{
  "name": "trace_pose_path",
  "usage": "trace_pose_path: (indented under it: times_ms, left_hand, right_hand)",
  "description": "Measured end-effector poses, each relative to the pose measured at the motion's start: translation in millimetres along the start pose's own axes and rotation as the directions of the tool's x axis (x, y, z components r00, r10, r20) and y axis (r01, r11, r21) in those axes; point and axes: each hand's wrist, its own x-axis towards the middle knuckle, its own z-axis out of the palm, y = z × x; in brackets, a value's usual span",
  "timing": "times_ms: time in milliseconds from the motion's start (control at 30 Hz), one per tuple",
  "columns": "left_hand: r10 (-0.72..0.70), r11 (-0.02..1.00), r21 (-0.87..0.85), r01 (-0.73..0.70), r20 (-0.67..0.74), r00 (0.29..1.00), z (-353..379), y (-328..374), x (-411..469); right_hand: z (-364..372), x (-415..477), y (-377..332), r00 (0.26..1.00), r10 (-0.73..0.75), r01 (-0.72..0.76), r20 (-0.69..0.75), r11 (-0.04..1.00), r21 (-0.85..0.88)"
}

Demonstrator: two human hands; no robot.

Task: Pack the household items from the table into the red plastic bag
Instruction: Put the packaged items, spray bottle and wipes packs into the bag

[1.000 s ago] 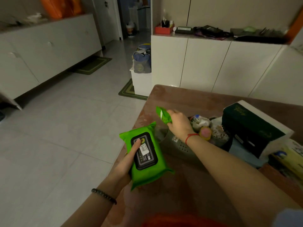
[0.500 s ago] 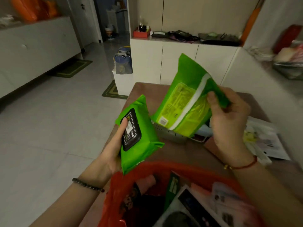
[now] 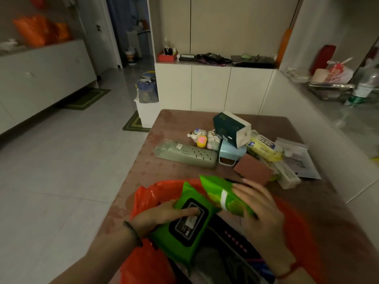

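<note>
- Red plastic bag (image 3: 143, 194) sits open at the near edge of the table (image 3: 155, 173), directly below me. I note dark packaged goods (image 3: 233, 236) already inside.
- My left hand (image 3: 155, 214) grips a green wipes pack (image 3: 184, 228), black lid up, over the bag's mouth.
- My right hand (image 3: 262, 214), motion-blurred, holds a second green pack (image 3: 221, 194) overlapping the first.
- Beyond the bag on the table: a grey-green perforated case (image 3: 186, 153), a dark green tissue box (image 3: 231, 128) tilted on a light blue container (image 3: 231, 153), and a yellow pack (image 3: 264, 149).
</note>
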Motion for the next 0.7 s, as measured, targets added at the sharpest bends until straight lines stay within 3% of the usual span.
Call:
trace_pose_path:
  times_ms: [100, 167, 200, 300, 367, 500, 567, 700]
  left_hand:
    - [0.060, 0.968, 0.248, -0.031, -0.109, 0.992, -1.8, -5.6, 9.3]
    - [0.184, 0.862, 0.503, -0.060, -0.202, 0.962, -3.6, -6.7, 10.9]
    - [0.283, 0.775, 0.627, -0.077, -0.235, 0.930, -3.6, -4.9, 8.7]
    - [0.597, 0.382, 0.924, -0.027, -0.224, 0.771, -6.6, 6.6, 4.1]
    - [0.576, 0.288, 0.953, 0.094, -0.251, 0.778, -15.5, 14.0, 8.4]
    - [0.197, 0.556, 0.799, 0.230, -0.395, 0.897, -40.9, 12.2, 26.3]
    - [0.228, 0.644, 0.753, 0.135, -0.357, 0.906, -46.1, 13.6, 28.9]
    - [0.385, 0.805, 0.583, -0.110, -0.372, 0.844, -57.3, 25.5, 25.2]
  right_hand:
    - [12.3, -29.7, -2.7, 0.983, -0.155, 0.156, 0.097, 0.988, 0.004]
    - [18.0, -49.3, -0.2, 0.958, -0.213, 0.209, 0.190, 0.977, 0.037]
    - [19.0, -57.6, 1.5, 0.944, -0.215, 0.210, 0.252, 0.977, 0.048]
    - [20.3, -69.6, 3.6, 0.867, -0.221, 0.223, 0.447, 0.974, 0.048]
    - [23.7, -68.7, 4.1, 0.794, -0.250, 0.291, 0.554, 0.957, 0.016]
    - [31.0, -57.9, 2.9, 0.638, -0.197, 0.398, 0.745, 0.912, -0.100]
    - [33.4, -55.1, 0.9, 0.606, -0.168, 0.401, 0.778, 0.909, -0.116]
    - [51.1, -52.3, -8.8, 0.588, -0.142, 0.408, 0.796, 0.902, -0.141]
